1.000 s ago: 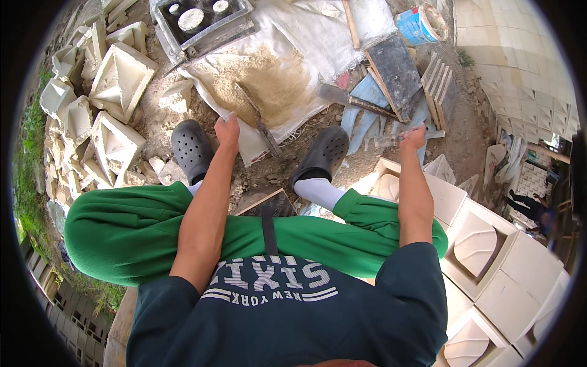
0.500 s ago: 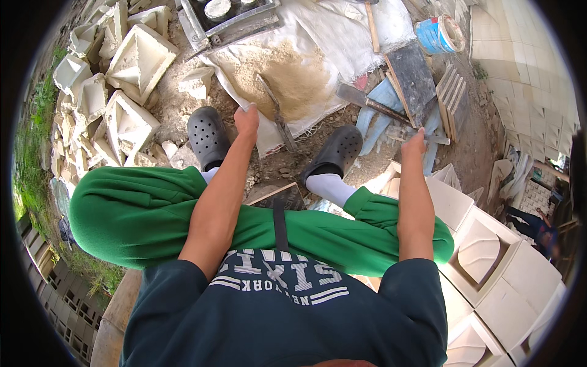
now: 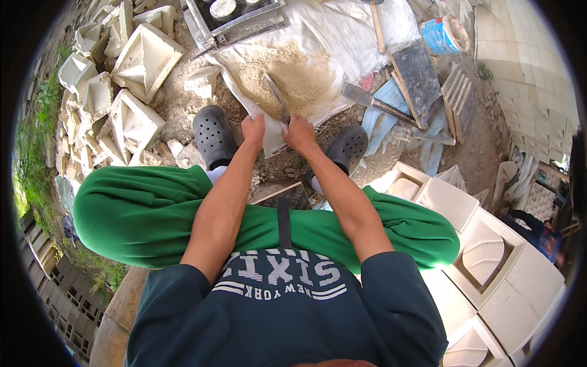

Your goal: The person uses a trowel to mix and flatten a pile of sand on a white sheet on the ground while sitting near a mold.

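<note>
My left hand (image 3: pixel 254 129) is closed on the near edge of a white woven sheet (image 3: pixel 315 25), between my shoes. Beside it, my right hand (image 3: pixel 299 133) is closed around the near end of a trowel (image 3: pixel 276 93), whose handle it hides. The trowel's narrow grey blade points away from me over a spread of pale, sandy powder (image 3: pixel 306 67) on the sheet. A small gap separates the two hands.
Broken pale cast blocks (image 3: pixel 147 61) are piled at the left. A metal mould box (image 3: pixel 244 27) stands at the far side. Dark boards (image 3: pixel 417 76), a slatted wooden piece (image 3: pixel 455 101) and a blue bucket (image 3: pixel 437 35) lie right. Hollow cast blocks (image 3: pixel 483 251) are stacked near right.
My right hand has moved left from beside the boards to the trowel and closed on it. My left hand stays at the sheet's edge. The view has shifted slightly.
</note>
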Demonstrator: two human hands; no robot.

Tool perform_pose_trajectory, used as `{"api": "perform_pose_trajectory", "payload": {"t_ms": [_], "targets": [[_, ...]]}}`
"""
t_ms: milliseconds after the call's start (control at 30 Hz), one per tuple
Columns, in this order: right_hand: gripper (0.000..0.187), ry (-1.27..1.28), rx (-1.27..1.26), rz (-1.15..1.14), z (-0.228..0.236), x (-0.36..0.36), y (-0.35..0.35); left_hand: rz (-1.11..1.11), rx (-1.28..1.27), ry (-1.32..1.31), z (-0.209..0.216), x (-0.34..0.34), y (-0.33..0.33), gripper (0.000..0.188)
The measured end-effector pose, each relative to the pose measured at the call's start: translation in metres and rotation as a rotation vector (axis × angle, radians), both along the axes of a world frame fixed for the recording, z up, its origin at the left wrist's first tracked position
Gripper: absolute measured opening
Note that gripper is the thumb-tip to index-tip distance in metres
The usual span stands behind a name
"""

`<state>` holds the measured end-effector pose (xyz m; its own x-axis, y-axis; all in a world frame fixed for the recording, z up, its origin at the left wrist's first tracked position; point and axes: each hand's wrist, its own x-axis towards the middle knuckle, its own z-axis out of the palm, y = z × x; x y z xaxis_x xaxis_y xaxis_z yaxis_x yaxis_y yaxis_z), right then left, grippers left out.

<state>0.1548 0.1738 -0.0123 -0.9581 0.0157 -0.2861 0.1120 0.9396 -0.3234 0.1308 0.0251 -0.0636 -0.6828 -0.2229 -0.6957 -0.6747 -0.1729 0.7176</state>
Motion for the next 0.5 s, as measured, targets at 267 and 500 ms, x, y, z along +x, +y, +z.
{"api": "perform_pose_trajectory", "payload": {"t_ms": [267,500], "targets": [[0.048,0.060,-0.236,-0.274,0.039,-0.002,0.026,0.020,0.069,-0.019,0.003,0.001,-0.001,0.033],[0.056,0.085,0.032,-0.696,0.026,-0.034,0.098,-0.044,0.025,0.002,0.010,0.001,0.006,0.037]]}}
